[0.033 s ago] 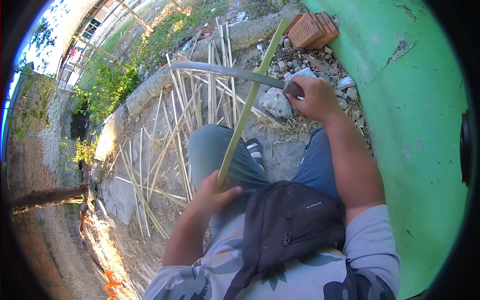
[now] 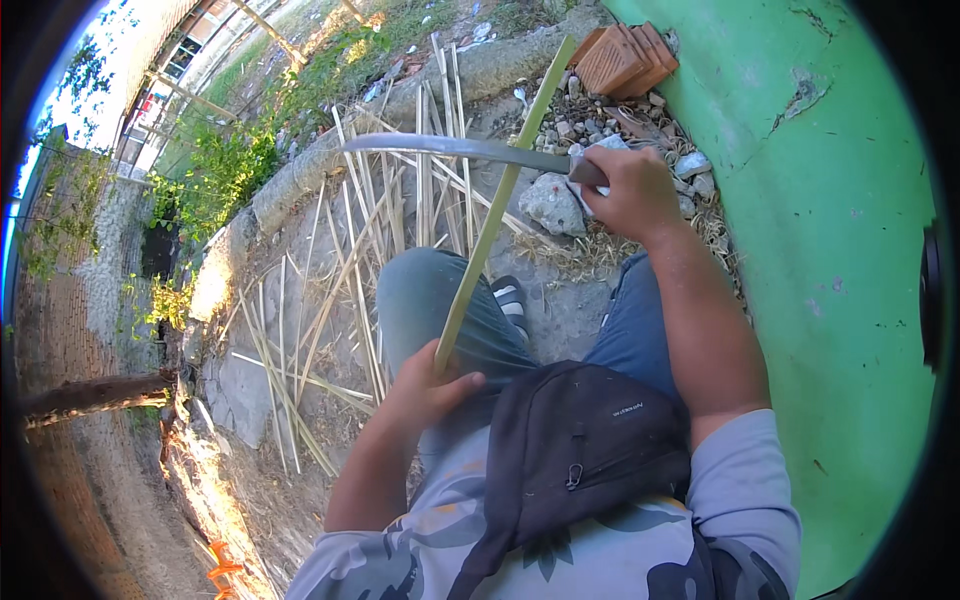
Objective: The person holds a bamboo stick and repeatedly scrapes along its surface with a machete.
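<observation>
Low in the picture, my left hand (image 2: pixel 425 390) is closed around the lower end of a long, pale green bamboo strip (image 2: pixel 487 225), which slants up and away past my knee. My right hand (image 2: pixel 632 195) grips the handle of a long knife with a curved blade (image 2: pixel 440 146). The blade points left and crosses the upper part of the strip; whether its edge bites into the bamboo I cannot tell. Several split bamboo strips (image 2: pixel 365 260) lie scattered and overlapping on the ground beyond and left of my knee.
A green wall (image 2: pixel 830 330) runs along my right. Beside it are broken stones (image 2: pixel 552 205) and stacked orange tiles (image 2: pixel 625 62). A low concrete kerb (image 2: pixel 290 190) curves past the strips, with leafy plants (image 2: pixel 225 165) behind. A dark bag (image 2: pixel 590 440) rests on my lap.
The knife blade has shifted very slightly, its tip a little lower and to the right. My left hand and the bamboo strip look unmoved.
</observation>
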